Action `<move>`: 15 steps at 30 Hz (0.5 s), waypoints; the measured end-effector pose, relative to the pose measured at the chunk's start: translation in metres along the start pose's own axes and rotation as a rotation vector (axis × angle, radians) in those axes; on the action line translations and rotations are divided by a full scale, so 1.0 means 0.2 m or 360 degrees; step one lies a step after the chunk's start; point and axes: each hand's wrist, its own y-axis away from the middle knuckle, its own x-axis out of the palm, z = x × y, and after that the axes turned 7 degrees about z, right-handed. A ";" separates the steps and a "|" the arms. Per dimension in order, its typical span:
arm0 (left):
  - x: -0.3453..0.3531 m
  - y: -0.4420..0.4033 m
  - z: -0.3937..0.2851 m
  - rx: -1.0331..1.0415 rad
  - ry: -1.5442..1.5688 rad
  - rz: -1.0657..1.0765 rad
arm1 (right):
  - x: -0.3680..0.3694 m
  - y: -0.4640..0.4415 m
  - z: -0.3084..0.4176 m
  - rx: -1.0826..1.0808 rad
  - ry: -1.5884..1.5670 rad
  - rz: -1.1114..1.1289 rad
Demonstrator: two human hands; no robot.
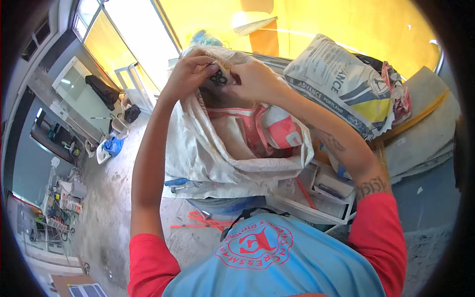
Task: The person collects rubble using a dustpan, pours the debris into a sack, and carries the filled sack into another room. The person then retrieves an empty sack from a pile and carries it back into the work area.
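A large white woven sack (193, 148) stands in front of me with its mouth wide and its rim rolled outward. Inside it lie crumpled red and white bags (282, 132) and pale, dusty material. At the sack's far rim, my left hand (190, 73) is closed, thumb and fingers pinching the edge. My right hand (255, 81) reaches over the opening, its fingers bent against the inner side of that rim. Between the two hands shows a dark patch with pale lettering (217, 76). The right fingertips are partly hidden, so what exactly they pinch is unclear.
To the right, a cement bag (341, 84) rests on stacked material beside flat grey sheets (425, 123). A white tray (331, 195) with small items sits below the sack. Red strips (203, 221) lie on the floor. Tools and a blue bag (113, 146) are at left.
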 end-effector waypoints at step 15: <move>0.31 0.18 0.32 -0.0669 -0.0797 0.0253 | -0.63 -0.02 -0.35 0.0261 -0.0075 -0.1087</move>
